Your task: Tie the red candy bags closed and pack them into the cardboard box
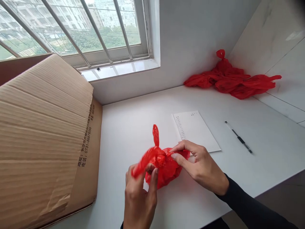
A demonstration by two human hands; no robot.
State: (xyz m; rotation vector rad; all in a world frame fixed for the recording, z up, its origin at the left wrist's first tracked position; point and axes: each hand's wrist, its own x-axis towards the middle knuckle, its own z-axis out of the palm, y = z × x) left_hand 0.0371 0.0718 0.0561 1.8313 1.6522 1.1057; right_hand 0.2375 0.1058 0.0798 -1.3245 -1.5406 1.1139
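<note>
A small red plastic bag (165,170), bunched and knotted at its top, rests on the white counter (133,127) in front of me. My left hand (139,197) pinches one loose red handle strip at the bag's left side. My right hand (199,167) pinches the other end of the knot on the bag's right, fingers pressed together. One red strip sticks straight up above the knot.
A large cardboard box (45,136) fills the left side. A sheet of paper (195,130) and a pen (238,136) lie beyond the bag. A heap of red plastic bags (233,79) sits in the far right corner by the wall. The counter edge runs at lower right.
</note>
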